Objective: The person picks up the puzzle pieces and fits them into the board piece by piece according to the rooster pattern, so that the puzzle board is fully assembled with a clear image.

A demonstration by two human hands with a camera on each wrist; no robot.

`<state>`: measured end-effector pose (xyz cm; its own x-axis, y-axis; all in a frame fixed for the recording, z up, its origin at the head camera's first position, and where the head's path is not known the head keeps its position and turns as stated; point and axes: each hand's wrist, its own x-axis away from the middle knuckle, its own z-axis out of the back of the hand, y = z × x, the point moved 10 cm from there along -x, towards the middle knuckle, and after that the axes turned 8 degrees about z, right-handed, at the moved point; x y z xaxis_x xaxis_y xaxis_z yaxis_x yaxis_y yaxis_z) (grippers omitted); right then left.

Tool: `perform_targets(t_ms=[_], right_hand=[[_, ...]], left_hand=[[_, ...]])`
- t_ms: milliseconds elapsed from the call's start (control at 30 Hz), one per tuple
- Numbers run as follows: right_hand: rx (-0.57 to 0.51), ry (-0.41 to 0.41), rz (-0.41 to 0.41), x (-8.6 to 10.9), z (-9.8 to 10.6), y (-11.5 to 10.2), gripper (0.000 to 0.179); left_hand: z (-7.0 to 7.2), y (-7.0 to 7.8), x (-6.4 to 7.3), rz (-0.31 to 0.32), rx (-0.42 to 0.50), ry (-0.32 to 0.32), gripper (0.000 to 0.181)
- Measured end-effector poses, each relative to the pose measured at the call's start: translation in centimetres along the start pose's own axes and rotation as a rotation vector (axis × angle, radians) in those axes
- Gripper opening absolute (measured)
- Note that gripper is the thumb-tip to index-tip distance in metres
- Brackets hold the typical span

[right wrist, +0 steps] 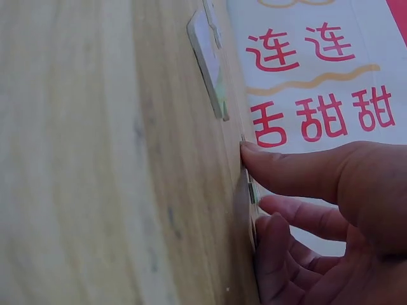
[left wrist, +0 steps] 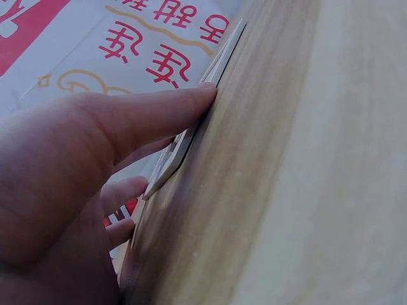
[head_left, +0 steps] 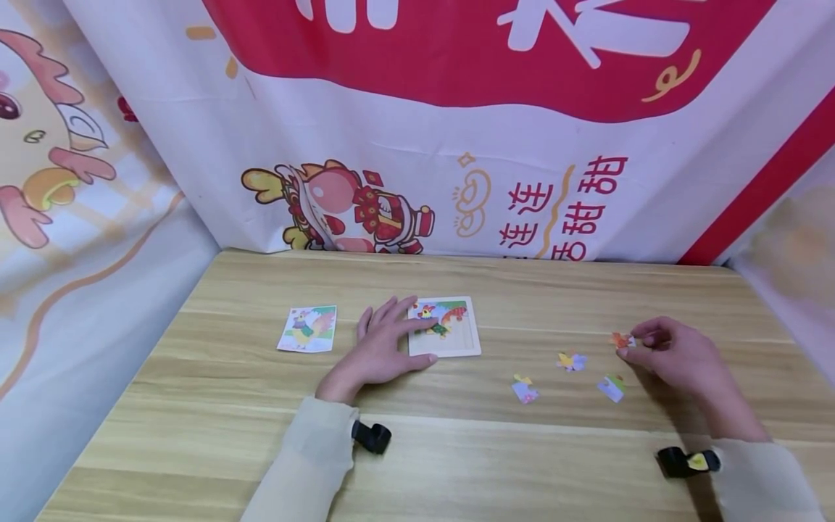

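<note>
My left hand (head_left: 385,348) lies spread across the left side of a white-framed jigsaw board (head_left: 466,342), partly filled with a colourful rooster picture. In the left wrist view its straight thumb touches the edge of the board (left wrist: 166,170). Over on the right, my right hand (head_left: 681,355) pinches a red-orange puzzle piece (head_left: 622,340) between thumb and fingers, low over the table. Left of that hand lie a yellow-and-lilac piece (head_left: 572,362), a green-and-lilac piece (head_left: 611,388) and a pale piece with a pink flower (head_left: 525,389).
A printed rooster picture card (head_left: 306,341) lies left of the left hand. The wooden table (head_left: 496,464) ends at a hanging printed cloth (head_left: 450,130) behind, with more cloth on the left side. Black cameras are strapped on both wrists.
</note>
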<state>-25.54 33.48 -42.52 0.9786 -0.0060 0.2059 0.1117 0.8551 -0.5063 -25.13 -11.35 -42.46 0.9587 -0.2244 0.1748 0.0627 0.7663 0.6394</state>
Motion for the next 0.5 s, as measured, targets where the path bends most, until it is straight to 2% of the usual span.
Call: perform_targets(t_ms=[500], right_hand=[[-0.074,0.060,0.035,0.36,0.05,-0.41,0.055]], left_hand=[[-0.05,-0.01,0.03,-0.007,-0.007,-0.001,0.061]])
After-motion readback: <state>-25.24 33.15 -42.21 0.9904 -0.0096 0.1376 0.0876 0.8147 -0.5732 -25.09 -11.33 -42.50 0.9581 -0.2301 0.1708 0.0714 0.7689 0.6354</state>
